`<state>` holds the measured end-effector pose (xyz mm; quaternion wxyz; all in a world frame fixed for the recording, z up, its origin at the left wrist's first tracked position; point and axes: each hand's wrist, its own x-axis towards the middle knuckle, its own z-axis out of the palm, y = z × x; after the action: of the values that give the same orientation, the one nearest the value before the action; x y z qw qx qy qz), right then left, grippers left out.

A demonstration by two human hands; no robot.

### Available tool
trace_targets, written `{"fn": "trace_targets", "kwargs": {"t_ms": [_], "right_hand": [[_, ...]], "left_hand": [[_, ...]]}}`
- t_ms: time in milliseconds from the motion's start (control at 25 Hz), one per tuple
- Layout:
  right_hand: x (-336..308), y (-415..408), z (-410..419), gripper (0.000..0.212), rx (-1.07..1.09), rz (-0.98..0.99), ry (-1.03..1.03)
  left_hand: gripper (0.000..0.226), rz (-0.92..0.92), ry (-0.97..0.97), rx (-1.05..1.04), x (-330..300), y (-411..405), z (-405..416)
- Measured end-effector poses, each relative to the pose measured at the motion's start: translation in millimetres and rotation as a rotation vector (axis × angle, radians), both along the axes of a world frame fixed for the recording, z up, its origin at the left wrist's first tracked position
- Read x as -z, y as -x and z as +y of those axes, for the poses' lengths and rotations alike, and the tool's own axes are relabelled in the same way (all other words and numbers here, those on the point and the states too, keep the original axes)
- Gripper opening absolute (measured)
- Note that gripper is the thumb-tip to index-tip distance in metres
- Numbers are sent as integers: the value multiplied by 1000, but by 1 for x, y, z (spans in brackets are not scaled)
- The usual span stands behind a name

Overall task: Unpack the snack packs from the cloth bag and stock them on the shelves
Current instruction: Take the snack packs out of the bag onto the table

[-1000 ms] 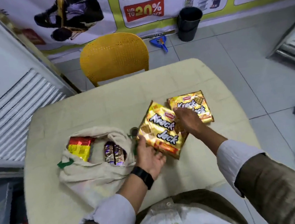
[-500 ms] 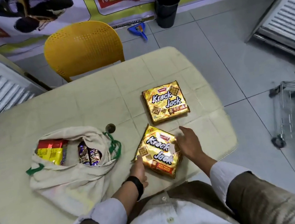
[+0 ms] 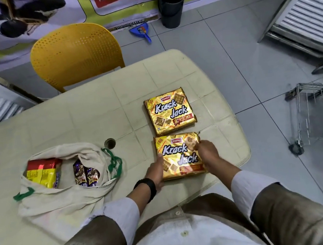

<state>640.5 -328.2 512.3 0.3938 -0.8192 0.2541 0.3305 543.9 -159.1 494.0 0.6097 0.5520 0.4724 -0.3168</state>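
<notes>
Two gold Krack Jack snack packs lie flat on the cream table point(image 3: 87, 121). The far pack point(image 3: 169, 111) rests untouched. The near pack point(image 3: 179, 156) sits square just below it, with my left hand point(image 3: 157, 169) pressed on its left edge and my right hand point(image 3: 207, 151) gripping its right edge. The beige cloth bag point(image 3: 63, 195) with green handles lies open at the left. Inside it show a red and yellow pack point(image 3: 40, 173) and dark purple packs point(image 3: 85, 174).
A yellow chair point(image 3: 75, 55) stands behind the table. A black bin point(image 3: 171, 3) and blue dustpan point(image 3: 141, 31) are on the tiled floor by the wall. A wire trolley point(image 3: 314, 115) stands at the right, slatted shelving point(image 3: 309, 6) at far right.
The near pack has come down from the far pack and been turned from tilted to square. Both hands moved onto its side edges.
</notes>
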Motion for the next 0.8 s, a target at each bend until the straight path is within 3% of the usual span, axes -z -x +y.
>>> {"fn": "trace_targets", "kwargs": {"t_ms": [80, 200, 360, 440, 600, 720, 800], "right_hand": [[6, -23, -15, 20, -44, -2, -4], [3, -37, -25, 18, -30, 5, -48], [1, -5, 1, 31, -80, 40, -70], [7, 17, 25, 41, -122, 75, -139], [13, 53, 85, 47, -314, 117, -202], [5, 66, 118, 26, -433, 122, -100], [-3, 64, 132, 14, -482, 64, -1]], "left_hand": [[98, 8, 188, -102, -6, -4, -20], [101, -2, 245, -131, -4, -9, -36], [81, 21, 28, -152, 6, 11, -11], [82, 57, -72, -190, 13, 37, 14], [82, 145, -86, -357, 30, 101, 58], [94, 128, -20, -409, 63, 143, 84], [75, 110, -112, -270, 35, 150, 99]]}}
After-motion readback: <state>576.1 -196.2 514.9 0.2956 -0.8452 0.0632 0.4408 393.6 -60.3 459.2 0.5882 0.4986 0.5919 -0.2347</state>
